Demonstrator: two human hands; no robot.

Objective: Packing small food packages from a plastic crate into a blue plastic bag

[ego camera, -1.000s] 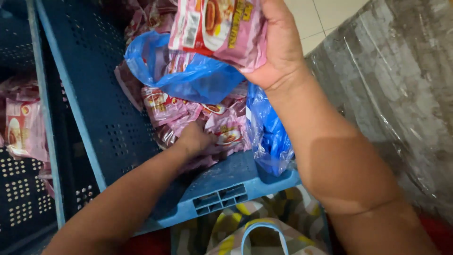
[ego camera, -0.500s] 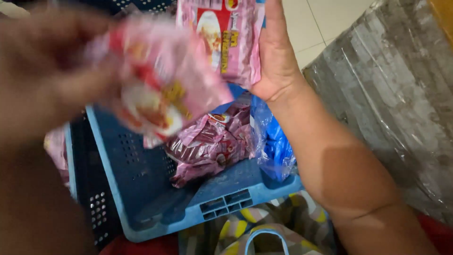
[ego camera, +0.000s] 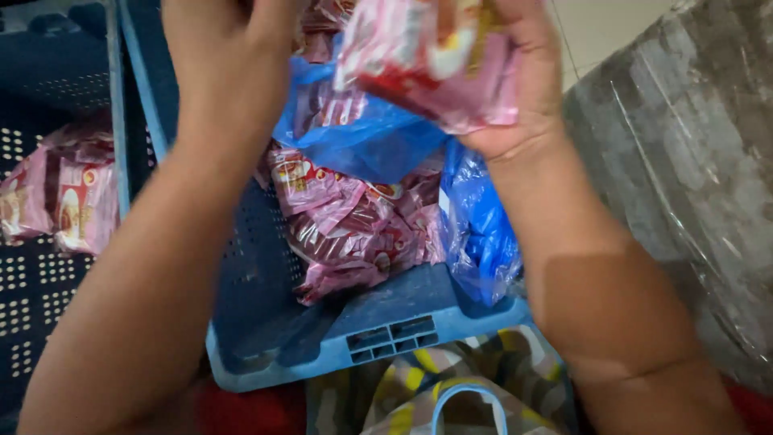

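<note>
Tilting toward the person, the blue crate [ego camera: 378, 330] cradles pink packets [ego camera: 346, 225] in a blue plastic bag [ego camera: 475, 234]. Right hand [ego camera: 523, 72] clamps a stack of packets [ego camera: 435, 64] (blurred); keep them squared. Left hand [ego camera: 229, 56] looks curled; contents unclear.

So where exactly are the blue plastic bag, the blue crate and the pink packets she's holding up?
blue plastic bag [ego camera: 366, 133], head view, on its crumpled upper fold.
blue crate [ego camera: 394, 326], head view, on its front rim.
pink packets [ego camera: 439, 64], head view, on the wrapper's middle, held in the right hand [ego camera: 523, 89].
</note>
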